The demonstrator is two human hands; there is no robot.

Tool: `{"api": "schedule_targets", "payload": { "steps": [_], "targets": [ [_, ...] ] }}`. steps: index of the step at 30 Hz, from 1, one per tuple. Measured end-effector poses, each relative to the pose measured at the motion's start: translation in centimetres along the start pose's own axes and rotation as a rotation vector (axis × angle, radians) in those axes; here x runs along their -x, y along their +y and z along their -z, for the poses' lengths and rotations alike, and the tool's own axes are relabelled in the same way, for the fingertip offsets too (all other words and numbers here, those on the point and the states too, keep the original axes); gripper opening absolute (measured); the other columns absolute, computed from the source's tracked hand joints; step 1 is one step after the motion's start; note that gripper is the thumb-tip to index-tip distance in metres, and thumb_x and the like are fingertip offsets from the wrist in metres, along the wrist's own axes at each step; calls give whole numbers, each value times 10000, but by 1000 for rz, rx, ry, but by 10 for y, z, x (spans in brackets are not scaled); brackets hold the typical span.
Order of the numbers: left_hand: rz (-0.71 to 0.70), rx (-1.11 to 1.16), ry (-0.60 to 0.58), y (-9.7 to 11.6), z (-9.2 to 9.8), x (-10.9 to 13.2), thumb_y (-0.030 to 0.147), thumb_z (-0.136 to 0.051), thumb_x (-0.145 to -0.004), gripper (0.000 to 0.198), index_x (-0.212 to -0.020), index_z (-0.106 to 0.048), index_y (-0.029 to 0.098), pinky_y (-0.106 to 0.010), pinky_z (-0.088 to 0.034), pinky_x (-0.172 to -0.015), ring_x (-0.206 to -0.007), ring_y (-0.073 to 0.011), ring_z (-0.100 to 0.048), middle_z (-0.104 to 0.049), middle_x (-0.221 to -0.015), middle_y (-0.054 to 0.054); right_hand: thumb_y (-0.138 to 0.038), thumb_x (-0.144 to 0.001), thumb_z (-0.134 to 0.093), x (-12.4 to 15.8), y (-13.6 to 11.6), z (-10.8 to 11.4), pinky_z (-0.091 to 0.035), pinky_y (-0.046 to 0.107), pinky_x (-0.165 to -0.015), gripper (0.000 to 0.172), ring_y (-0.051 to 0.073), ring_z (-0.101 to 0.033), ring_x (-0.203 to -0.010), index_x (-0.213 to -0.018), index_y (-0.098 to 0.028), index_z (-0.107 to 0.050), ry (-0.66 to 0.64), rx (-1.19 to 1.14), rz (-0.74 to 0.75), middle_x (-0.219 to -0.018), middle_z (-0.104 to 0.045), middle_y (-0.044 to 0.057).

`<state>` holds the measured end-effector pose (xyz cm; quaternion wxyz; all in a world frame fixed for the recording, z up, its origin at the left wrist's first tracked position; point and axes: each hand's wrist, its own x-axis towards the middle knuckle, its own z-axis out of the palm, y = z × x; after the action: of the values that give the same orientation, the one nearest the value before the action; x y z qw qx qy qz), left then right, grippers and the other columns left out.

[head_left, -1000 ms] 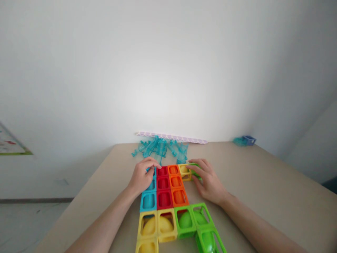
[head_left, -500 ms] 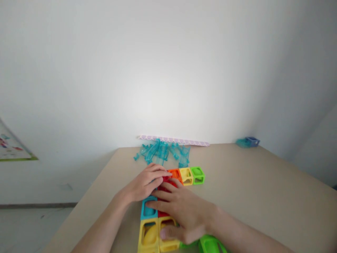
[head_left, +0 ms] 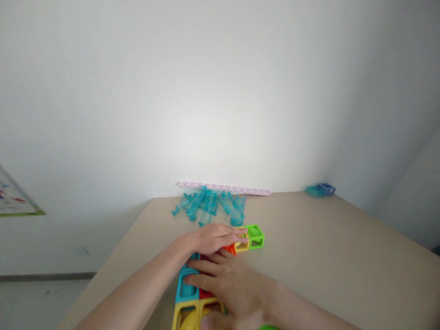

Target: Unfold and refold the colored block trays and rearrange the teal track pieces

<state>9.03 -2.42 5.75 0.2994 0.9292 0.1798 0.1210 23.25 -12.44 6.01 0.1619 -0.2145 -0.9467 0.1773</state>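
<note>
Colourful hollow cube blocks lie joined on the table. My left hand (head_left: 217, 237) rests across the far row with its fingers stretched toward a yellow cube (head_left: 242, 245). Beside that stands a green cube (head_left: 255, 236), and part of an orange cube (head_left: 229, 249) shows under the fingers. My right hand (head_left: 232, 284) lies spread over the nearer blocks, its fingertips on a blue cube (head_left: 187, 289) and the red blocks (head_left: 205, 295), which it mostly covers. Nearer me is a larger yellow cube (head_left: 187, 316), cut off by the frame edge.
Behind the blocks, translucent teal plastic pieces (head_left: 208, 204) are heaped on the table (head_left: 309, 256). A patterned lilac strip (head_left: 225, 188) lies along the wall. In the far right corner are a small blue box (head_left: 326, 189) and a teal piece (head_left: 314, 191).
My left hand has slid right along the far row, from the red block to over the orange and yellow cubes. My right hand stays spread on the blocks. The view has tilted up slightly.
</note>
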Motion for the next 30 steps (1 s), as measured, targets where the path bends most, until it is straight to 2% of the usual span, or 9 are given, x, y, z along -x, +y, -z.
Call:
{"api": "schedule_targets", "payload": {
  "steps": [7, 14, 21, 30],
  "targets": [
    [-8, -1, 1, -3, 1, 5, 347, -298, -991, 401, -1288, -568, 331, -351, -347, -1075, -1250, -199, -514, -489, -1424, 17, -502, -826, -575, 1, 0, 3, -228, 459, -1116, 596, 282, -407, -1308, -1375, -310, -445, -4, 9, 3, -1451, -448, 36],
    [15, 60, -14, -6, 1, 6, 354, -306, -992, 394, -1295, -557, 333, -337, -338, -1087, -1288, -197, -481, -466, -1438, 32, -497, -825, -579, 4, -2, 3, -213, 460, -1123, 583, 284, -405, -1313, -1362, -308, -461, -5, -1, -5, -1444, -455, 44],
    [57, 79, -39, -7, 1, 6, 375, -302, -993, 412, -1304, -556, 280, -287, -291, -1116, -1319, -168, -441, -453, -1445, 16, -537, -843, -512, 0, -4, 11, -186, 481, -1128, 646, 319, -326, -1362, -1412, -251, -408, -136, -48, 9, -1490, -379, 96],
    [55, 109, -41, -7, 3, 6, 345, -318, -994, 386, -1301, -550, 313, -277, -272, -1129, -1324, -160, -433, -436, -1452, 70, -499, -821, -559, 1, -7, 8, -204, 466, -1132, 638, 308, -319, -1365, -1395, -249, -434, -111, -67, -24, -1487, -387, 84]
  ]
}}
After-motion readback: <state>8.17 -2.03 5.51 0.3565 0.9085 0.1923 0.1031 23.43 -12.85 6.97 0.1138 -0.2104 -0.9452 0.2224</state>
